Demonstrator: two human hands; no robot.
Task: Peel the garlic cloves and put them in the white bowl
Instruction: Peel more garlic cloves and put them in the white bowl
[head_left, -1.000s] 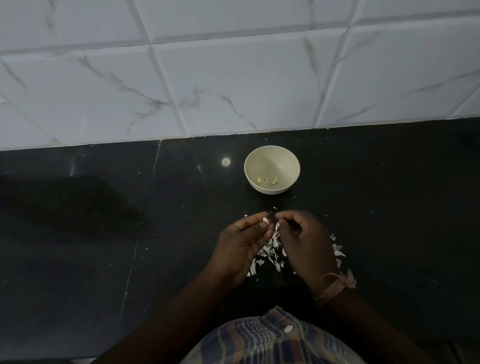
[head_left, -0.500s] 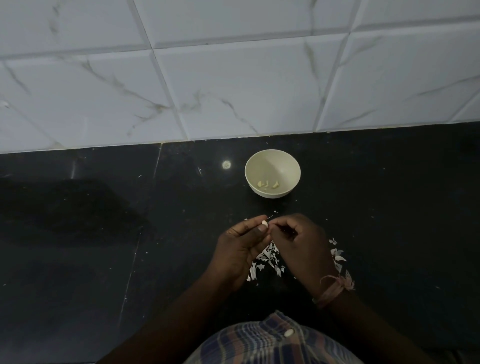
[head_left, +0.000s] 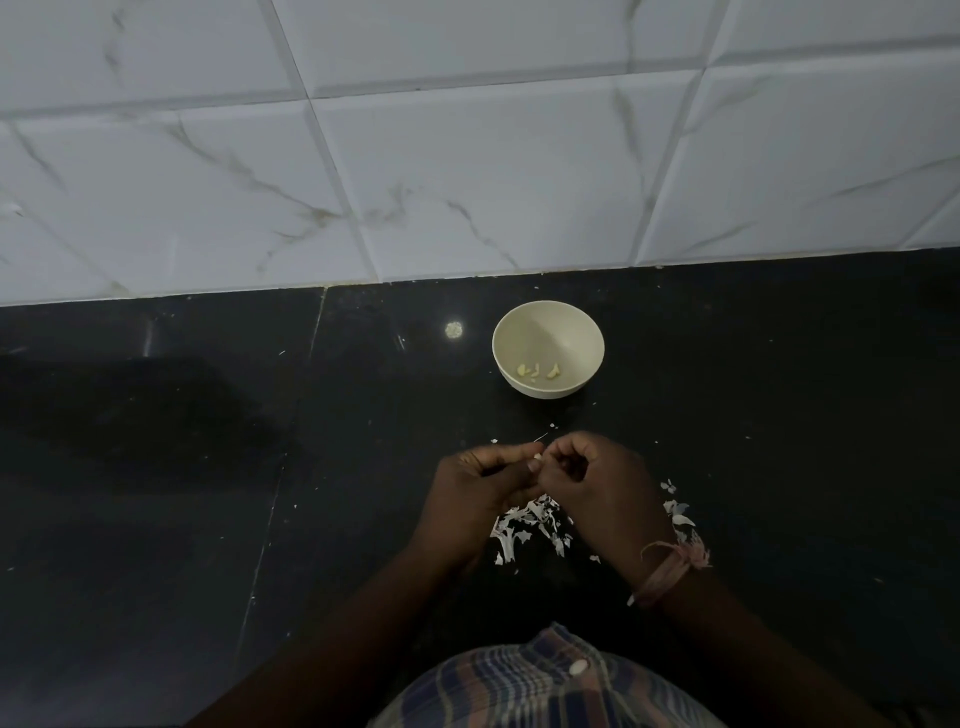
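Observation:
A small garlic clove (head_left: 537, 457) shows as a pale tip between my two hands, just in front of the white bowl (head_left: 540, 322). My left hand (head_left: 475, 499) pinches it between thumb and fingers. My right hand (head_left: 602, 488) has its fingertips curled onto the same clove from the right. Most of the clove is hidden by my fingers. Three peeled cloves (head_left: 537, 370) lie in the bottom of the bowl. The bowl stands on the black counter (head_left: 779, 415) a short way beyond my hands.
White garlic skins (head_left: 527, 525) lie scattered on the counter under and between my wrists, with more skin scraps (head_left: 678, 506) to the right. A white marbled tile wall (head_left: 467, 182) rises behind the bowl. A pink thread band (head_left: 670, 566) circles my right wrist.
My hands have drawn closer together, and my right fingertips now meet the clove held in my left. The bowl and skins have stayed in place.

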